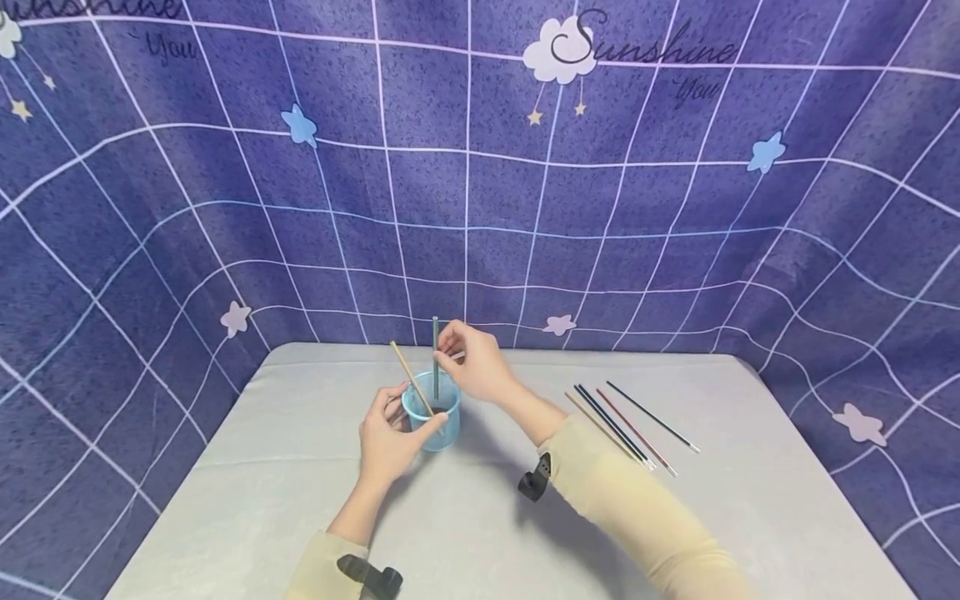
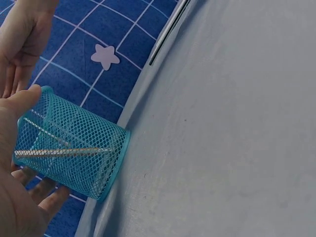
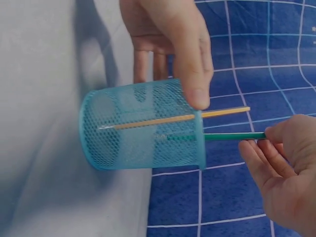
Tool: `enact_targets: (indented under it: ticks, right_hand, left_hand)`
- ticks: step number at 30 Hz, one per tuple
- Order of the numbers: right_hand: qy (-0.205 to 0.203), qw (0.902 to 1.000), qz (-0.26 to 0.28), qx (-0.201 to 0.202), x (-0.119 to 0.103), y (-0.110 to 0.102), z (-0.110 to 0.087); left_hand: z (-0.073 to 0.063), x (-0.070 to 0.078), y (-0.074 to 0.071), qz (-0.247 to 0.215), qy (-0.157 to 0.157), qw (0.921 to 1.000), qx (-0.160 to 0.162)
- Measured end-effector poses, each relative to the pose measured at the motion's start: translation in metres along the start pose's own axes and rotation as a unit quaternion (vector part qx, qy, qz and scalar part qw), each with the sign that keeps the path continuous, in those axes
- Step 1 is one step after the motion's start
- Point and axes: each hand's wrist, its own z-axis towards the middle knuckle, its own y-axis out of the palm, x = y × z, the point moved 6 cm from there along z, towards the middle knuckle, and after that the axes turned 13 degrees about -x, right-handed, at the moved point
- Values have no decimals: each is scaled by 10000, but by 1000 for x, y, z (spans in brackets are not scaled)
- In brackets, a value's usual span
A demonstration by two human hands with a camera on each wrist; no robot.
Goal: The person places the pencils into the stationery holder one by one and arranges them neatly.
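Observation:
A light-blue mesh pen cup (image 1: 438, 437) stands upright on the table. My left hand (image 1: 386, 440) holds it, thumb at the rim and fingers around the far side. Inside leans a yellow pencil (image 3: 224, 112), its pale end down near the cup's base. Above the opening, my right hand (image 1: 478, 364) pinches a green pencil (image 3: 234, 136) between thumb and fingers. That pencil is close to upright, its lower part inside the cup and its pale end short of the bottom. In the left wrist view the cup (image 2: 81, 143) partly hides the left fingers.
On the table (image 1: 300, 500) to the right lie several loose pencils: a yellow one (image 1: 600, 423), dark ones, a red one (image 1: 636, 431) and a dark one (image 1: 652, 417) set apart. A purple gridded cloth (image 1: 495, 192) surrounds the back and sides.

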Motion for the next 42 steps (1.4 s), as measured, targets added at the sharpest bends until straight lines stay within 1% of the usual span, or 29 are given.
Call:
enact_targets:
  ticks: [4,10,19,27,30,36,42]
  right_hand:
    - [31,9997,-145,-185,1,10,1]
    - [119,9974,-566,-426,-3,20,2]
    - [167,9900,-1226,-676,-5,33,8]
    - [368,9845,-1552,-732,-5,41,19]
    - [452,9822,-1656,-767,-4,43,22]
    - [553,9783,-1792,-876,-2,47,26]
    - [427,9830,-1605,-780,-3,45,26]
  left_hand:
    - [-1,1,-1,-3,11,10000,-19]
    - [-1,1,0,16,-15,10000,-62]
    - [-1,2,0,-19,35,9999,-161]
    - [-1,2,-1,-17,90,9999,-72]
    - [-1,3,-1,-25,124,9999,-50]
    - [-1,3,-1,55,82,9999,-113]
    - [0,2,-1,110,59,9998,-121]
